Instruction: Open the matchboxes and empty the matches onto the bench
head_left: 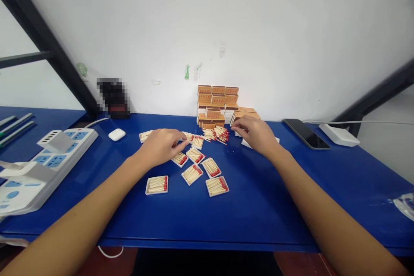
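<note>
My left hand hovers over small white trays filled with red-tipped matches; its thumb and index finger are a little apart, with nothing visible between them. Just past its fingertips lies a filled tray. My right hand has its fingers pinched together beside the loose pile of matches; whatever is in the pinch is too small to make out. White trays lie partly hidden under that hand. Nearer me, several filled trays are spread about, among them one at the left and one at the right.
Orange matchboxes are stacked against the wall. A white power strip lies at the left, near a white earphone case. A phone and a white box-shaped device sit at the right of the blue table.
</note>
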`<state>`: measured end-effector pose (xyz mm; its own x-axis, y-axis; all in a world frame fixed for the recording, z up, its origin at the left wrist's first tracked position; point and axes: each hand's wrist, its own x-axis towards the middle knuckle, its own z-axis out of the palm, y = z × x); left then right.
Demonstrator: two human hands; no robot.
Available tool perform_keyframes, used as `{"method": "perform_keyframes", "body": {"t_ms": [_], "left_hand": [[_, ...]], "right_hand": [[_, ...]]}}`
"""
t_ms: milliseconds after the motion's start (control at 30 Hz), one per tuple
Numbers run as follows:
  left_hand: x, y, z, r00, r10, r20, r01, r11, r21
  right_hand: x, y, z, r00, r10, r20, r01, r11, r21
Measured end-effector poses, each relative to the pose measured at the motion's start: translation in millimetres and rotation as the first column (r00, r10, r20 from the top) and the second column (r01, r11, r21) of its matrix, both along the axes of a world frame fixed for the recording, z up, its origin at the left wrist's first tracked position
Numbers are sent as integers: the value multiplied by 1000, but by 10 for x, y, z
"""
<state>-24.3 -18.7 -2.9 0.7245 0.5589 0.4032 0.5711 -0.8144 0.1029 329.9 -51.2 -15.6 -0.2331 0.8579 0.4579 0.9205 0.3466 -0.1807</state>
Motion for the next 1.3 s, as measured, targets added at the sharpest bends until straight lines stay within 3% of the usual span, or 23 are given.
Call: {"method": "perform_keyframes", "body": {"t_ms": [133,300,500,600,733,933,1133,1300], "left_hand": [[4,-4,2,1000,1,-7,-1,1000,8],[6,2,-11,1000,6,-5,-6,1000,-6],[6,-13,-7,1000,4,-1,-4,1000,13],[10,-22,-5,1000,2,-6,-2,1000,-3],[12,-18,-7,1000,5,-1,-5,1000,-9],[10,-10,-14,1000,7,1,-7,1000,-19],[12,-15,-3,1000,5,4,-5,1000,-27],[9,-15,1,1000,11,-14,-11,999,-32]], "right_hand": [[-164,28,141,998,-47,46,45,998,43],[-496,68,212,989,-18,145,20,1000,-14],[-418,-98,166,999,-47,8,46,998,43],[-414,-227,206,993,39,-115,-48,996,-77],[-651,-435,287,982,78,-169,-137,919,-370],[-986,-634,271,995,99,-9,-93,885,-456],[-762,-605,284,990,135,-38,-137,871,-472],[-523,-506,288,966,188,-179,-256,806,-534]]}}
